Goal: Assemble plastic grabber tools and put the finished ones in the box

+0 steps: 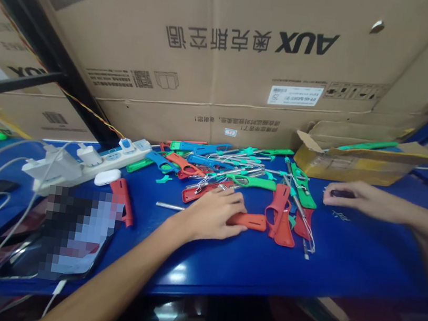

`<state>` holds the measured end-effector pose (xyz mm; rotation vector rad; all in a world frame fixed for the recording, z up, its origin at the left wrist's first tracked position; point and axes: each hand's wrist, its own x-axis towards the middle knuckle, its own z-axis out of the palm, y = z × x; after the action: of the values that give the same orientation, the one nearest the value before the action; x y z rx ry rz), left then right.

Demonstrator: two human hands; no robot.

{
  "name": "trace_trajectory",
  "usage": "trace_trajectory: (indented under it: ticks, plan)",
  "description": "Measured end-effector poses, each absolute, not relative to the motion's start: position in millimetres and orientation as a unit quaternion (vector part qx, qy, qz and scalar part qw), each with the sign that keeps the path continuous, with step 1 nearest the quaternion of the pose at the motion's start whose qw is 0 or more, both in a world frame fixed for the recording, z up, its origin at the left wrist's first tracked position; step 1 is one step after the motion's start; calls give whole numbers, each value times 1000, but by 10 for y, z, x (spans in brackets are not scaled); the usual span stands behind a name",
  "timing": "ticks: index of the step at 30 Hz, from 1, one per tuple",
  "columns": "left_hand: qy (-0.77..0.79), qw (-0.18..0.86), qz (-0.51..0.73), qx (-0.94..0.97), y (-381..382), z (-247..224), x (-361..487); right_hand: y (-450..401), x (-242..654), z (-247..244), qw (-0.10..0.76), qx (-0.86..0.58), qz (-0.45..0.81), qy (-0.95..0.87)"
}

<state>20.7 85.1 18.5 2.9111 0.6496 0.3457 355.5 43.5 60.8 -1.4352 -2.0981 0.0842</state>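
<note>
My left hand is closed on an orange-red plastic handle lying at the front of a pile on the blue table. Long metal rods, blue handles and green handles make up the pile behind it. Just right of my left hand lie more red handles, with thin white wires and a rod beside them. Over at the right, my right hand is closed around a small dark object, apart from the pile. Small thin bits lie on the table just below it.
A taped cardboard box holding green parts stands behind my right hand. A white power strip with plugs and cables, a white case, a red handle and a blurred-out device lie at left. Large cartons form the back wall.
</note>
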Motion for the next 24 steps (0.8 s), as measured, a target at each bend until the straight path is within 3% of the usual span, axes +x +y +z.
trace_trajectory:
  ticks: [12,24]
  plan:
    - [331,51,131,933,837,93,288,889,2634,469,296,-310,174,-887]
    - [360,70,145,919,875,49,333,837,2668,170,210,-364,146,-896]
